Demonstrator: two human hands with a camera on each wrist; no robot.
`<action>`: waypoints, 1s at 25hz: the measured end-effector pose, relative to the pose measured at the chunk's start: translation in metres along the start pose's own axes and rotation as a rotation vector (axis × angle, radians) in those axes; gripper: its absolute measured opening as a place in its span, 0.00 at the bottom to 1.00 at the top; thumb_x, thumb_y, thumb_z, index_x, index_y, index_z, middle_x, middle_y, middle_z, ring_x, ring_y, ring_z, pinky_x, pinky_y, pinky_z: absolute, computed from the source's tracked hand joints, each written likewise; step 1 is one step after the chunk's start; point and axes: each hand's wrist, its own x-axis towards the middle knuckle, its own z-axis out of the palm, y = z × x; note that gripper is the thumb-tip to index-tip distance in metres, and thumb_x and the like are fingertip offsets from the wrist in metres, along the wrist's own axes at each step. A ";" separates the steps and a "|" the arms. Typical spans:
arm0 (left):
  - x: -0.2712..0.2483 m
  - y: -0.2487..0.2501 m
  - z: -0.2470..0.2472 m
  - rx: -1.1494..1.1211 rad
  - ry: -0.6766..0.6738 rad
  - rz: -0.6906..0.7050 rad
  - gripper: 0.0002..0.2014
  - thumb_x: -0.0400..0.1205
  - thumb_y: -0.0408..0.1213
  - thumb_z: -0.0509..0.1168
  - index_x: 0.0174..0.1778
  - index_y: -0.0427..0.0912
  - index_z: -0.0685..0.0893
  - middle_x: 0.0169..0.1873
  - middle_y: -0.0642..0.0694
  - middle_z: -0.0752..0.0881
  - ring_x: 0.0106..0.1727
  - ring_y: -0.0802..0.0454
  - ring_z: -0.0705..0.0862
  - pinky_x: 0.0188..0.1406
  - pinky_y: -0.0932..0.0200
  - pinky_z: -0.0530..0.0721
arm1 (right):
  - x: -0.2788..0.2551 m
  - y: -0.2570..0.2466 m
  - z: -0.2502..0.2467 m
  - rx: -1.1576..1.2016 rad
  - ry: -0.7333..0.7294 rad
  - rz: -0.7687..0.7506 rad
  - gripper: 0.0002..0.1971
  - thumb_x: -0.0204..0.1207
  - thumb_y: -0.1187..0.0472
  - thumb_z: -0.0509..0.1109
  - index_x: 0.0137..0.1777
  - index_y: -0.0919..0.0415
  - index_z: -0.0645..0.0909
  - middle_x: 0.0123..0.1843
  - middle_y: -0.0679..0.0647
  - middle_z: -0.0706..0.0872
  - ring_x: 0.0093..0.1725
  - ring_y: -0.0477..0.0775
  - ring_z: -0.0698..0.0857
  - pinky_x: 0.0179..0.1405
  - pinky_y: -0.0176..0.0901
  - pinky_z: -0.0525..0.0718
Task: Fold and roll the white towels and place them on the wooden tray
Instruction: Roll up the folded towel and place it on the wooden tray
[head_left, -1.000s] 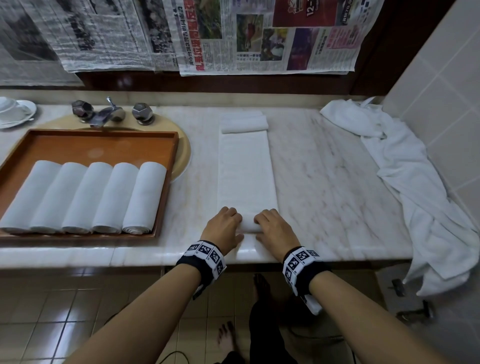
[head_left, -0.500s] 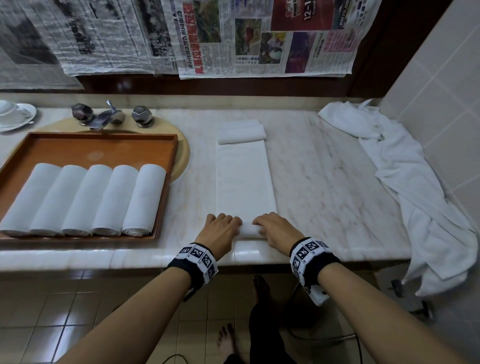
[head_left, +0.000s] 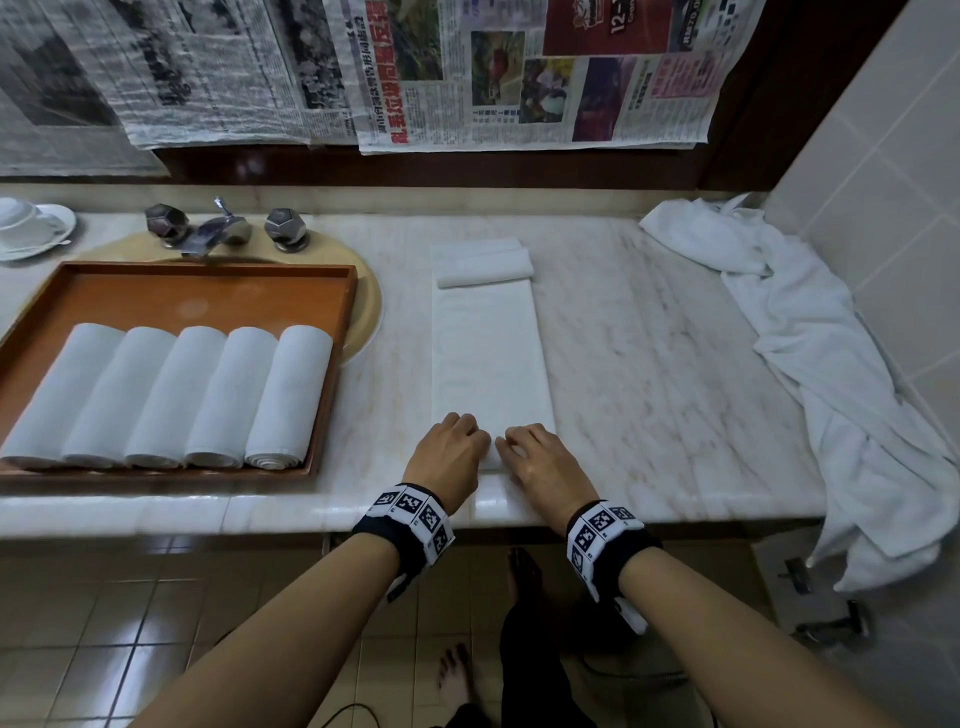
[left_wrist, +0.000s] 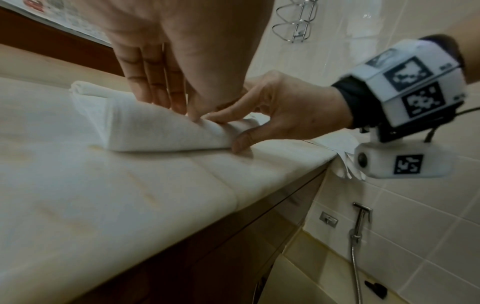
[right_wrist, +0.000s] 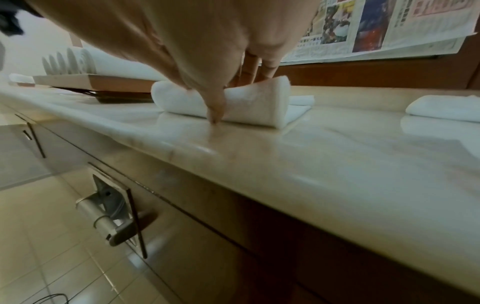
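1. Left hand (head_left: 451, 451) and right hand (head_left: 540, 457), side by side, curl their fingers over the started roll (left_wrist: 166, 131) at the surface's (head_left: 675, 364) near edge.
2. The folded towel (head_left: 488, 353) stretches straight away from that roll, long axis front-to-back.
3. The wooden tray (head_left: 208, 291) lies left of the roll, nearer the left hand.

**White cloth on pale veined stone**

The long folded towel (head_left: 488, 353) is plain white, as are the five rolled towels (head_left: 171, 395) at nine o'clock, set in an orange-brown wooden tray (head_left: 208, 291). The marble surface (head_left: 649, 364) is cream with faint grey-pink veins. At three o'clock a crumpled cloth (head_left: 831, 374) is white. Black wristbands (head_left: 410, 525) carry black-and-white square codes. Newspaper sheets (head_left: 519, 73) at twelve o'clock show grey print, red and pink blocks.
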 end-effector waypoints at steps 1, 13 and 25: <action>-0.003 0.001 0.001 -0.026 0.032 0.020 0.04 0.74 0.29 0.69 0.42 0.39 0.87 0.42 0.44 0.84 0.45 0.43 0.82 0.40 0.55 0.80 | 0.004 0.002 -0.001 0.003 -0.037 0.014 0.26 0.49 0.69 0.86 0.51 0.65 0.87 0.46 0.58 0.86 0.44 0.58 0.86 0.39 0.42 0.86; -0.011 -0.006 0.017 -0.053 0.071 0.090 0.22 0.52 0.17 0.74 0.41 0.35 0.85 0.39 0.41 0.85 0.40 0.42 0.83 0.38 0.54 0.86 | 0.013 0.002 -0.013 0.099 -0.185 0.048 0.18 0.76 0.65 0.69 0.66 0.66 0.78 0.61 0.59 0.78 0.60 0.59 0.76 0.59 0.47 0.79; -0.021 0.000 0.027 -0.282 0.190 0.061 0.22 0.63 0.17 0.74 0.53 0.34 0.85 0.48 0.40 0.84 0.52 0.47 0.76 0.40 0.57 0.85 | 0.028 0.011 -0.006 0.223 -0.290 0.170 0.14 0.79 0.72 0.61 0.63 0.64 0.80 0.57 0.57 0.80 0.60 0.58 0.75 0.58 0.44 0.74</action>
